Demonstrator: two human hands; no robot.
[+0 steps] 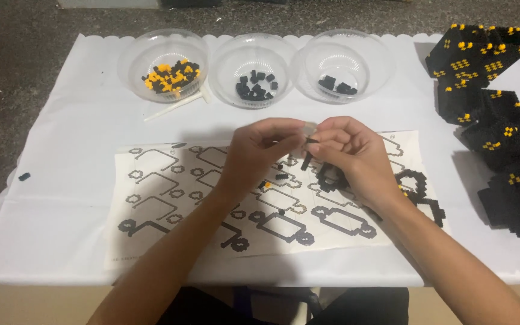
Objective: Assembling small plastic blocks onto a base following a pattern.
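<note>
Both hands [308, 147] pinch a small black brick piece [307, 160]

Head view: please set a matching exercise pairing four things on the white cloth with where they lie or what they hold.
Things:
1. Left bowl
2. Middle bowl
3. White stick tool
4. Built black-and-yellow block pieces

Places or contents:
A. Stacked at the right edge of the cloth
B. Holds only black bricks
C. Holds mixed black and yellow bricks
D. Lies on the cloth just in front of the left bowl

Pairs: 1-C, 2-B, 3-D, 4-A
</note>
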